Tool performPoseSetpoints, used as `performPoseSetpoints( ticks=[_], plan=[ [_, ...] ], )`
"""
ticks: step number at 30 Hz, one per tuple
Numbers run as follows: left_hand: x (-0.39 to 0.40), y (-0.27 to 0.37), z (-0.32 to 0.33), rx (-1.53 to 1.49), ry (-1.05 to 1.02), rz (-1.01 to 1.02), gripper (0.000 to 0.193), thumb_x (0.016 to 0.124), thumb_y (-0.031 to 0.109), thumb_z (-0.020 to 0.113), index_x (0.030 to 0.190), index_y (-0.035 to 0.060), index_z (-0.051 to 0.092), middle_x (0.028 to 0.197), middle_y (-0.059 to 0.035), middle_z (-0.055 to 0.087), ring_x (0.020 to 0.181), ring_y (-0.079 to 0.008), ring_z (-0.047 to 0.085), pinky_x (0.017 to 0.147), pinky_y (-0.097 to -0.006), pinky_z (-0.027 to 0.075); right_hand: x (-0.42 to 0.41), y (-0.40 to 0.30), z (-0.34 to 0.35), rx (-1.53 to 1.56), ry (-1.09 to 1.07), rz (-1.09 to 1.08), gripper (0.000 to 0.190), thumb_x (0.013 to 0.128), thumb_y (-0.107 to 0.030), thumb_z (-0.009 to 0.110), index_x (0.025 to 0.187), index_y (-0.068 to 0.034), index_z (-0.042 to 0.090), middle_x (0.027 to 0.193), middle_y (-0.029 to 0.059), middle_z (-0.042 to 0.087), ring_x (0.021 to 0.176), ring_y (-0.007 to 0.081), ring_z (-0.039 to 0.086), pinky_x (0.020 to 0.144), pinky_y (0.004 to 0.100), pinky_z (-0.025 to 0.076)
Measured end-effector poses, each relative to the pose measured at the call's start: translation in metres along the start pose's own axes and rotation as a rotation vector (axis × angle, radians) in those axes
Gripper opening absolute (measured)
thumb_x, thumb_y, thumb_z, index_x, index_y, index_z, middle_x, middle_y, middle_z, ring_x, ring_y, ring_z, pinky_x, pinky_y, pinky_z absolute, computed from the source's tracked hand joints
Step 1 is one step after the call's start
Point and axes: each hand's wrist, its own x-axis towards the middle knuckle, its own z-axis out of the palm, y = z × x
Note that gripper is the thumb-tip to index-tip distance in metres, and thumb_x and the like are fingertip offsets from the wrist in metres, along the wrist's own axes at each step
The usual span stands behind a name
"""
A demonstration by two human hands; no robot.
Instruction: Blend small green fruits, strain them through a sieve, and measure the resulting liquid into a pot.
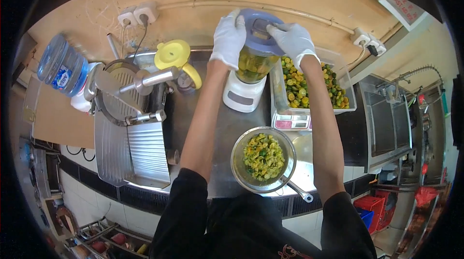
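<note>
A white blender base (pixel 244 94) stands at the back of the steel counter, with a clear jar (pixel 255 64) of cut green and orange citrus on it. The jar wears a purple-blue lid (pixel 258 15) with a small clear cap (pixel 260 28) in its middle. My left hand (pixel 229 39), in a white glove, holds the lid's left side. My gloved right hand (pixel 293 40) grips the lid from the right, its fingers by the cap. Nearer me, a metal bowl or strainer (pixel 236 153) contains squeezed citrus pieces (pixel 264 157); a metal handle (pixel 296 188) sticks out beneath it.
Right of the blender, a plastic tub (pixel 315 109) of halved small citrus rests on a scale (pixel 291 121). A metal slicer (pixel 136 114) and a yellow-lidded jug (pixel 173 54) occupy the left. A water bottle (pixel 63 65) stands farther left, a sink (pixel 386 124) far right.
</note>
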Motion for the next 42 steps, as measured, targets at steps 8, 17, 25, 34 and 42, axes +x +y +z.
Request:
performPoseSetpoints(
  ticks=[8,17,25,34,42],
  plan=[
    [-0.178,-0.157,0.034,-0.417,-0.159,-0.300,0.050,0.076,0.002,0.072,0.122,0.0020,0.054,0.119,-0.0095,0.060,0.111,-0.0198,0.056,0.094,-0.0329,0.047,-0.113,0.007,0.018,0.424,0.461,0.024,0.036,0.087,-0.022,0.061,0.114,0.002,0.061,0.114,0.0192,0.063,0.106,0.0283,0.060,0.092,0.0336,0.044],
    [-0.190,-0.197,0.055,-0.599,-0.365,-0.351,0.067,0.066,0.005,0.080,0.127,0.0017,0.053,0.127,-0.0128,0.055,0.118,-0.0222,0.052,0.100,-0.0336,0.043,-0.205,0.079,0.054,0.524,0.185,0.384,0.030,0.090,-0.016,0.060,0.115,0.001,0.061,0.110,0.0113,0.065,0.103,0.0138,0.059,0.089,0.0276,0.045],
    [-0.187,-0.199,0.058,-0.610,-0.385,-0.414,0.061,0.066,-0.001,0.079,0.122,-0.0002,0.053,0.127,-0.0102,0.054,0.117,-0.0186,0.051,0.098,-0.0315,0.044,-0.223,0.074,0.053,0.324,0.120,0.335,0.028,0.090,-0.017,0.060,0.113,0.000,0.063,0.098,0.0103,0.068,0.090,0.0128,0.061,0.080,0.0267,0.047],
    [-0.239,-0.196,0.046,-0.869,-0.197,-0.448,0.054,0.077,-0.005,0.068,0.128,0.0030,0.051,0.129,-0.0109,0.053,0.109,-0.0171,0.055,0.096,-0.0292,0.046,-0.274,0.085,0.046,0.180,0.073,0.302,0.020,0.088,-0.017,0.062,0.102,-0.003,0.067,0.088,0.0099,0.068,0.078,0.0151,0.062,0.073,0.0293,0.048],
    [-0.305,-0.132,-0.036,-0.651,-0.499,-0.892,0.020,0.091,0.017,0.058,0.105,0.0025,0.061,0.094,-0.0067,0.064,0.080,-0.0162,0.060,0.070,-0.0300,0.050,-0.360,0.118,0.056,-0.189,-0.299,0.442,0.046,0.076,-0.045,0.071,0.081,0.000,0.064,0.082,0.0183,0.066,0.080,0.0308,0.064,0.073,0.0381,0.049]
  ],
)
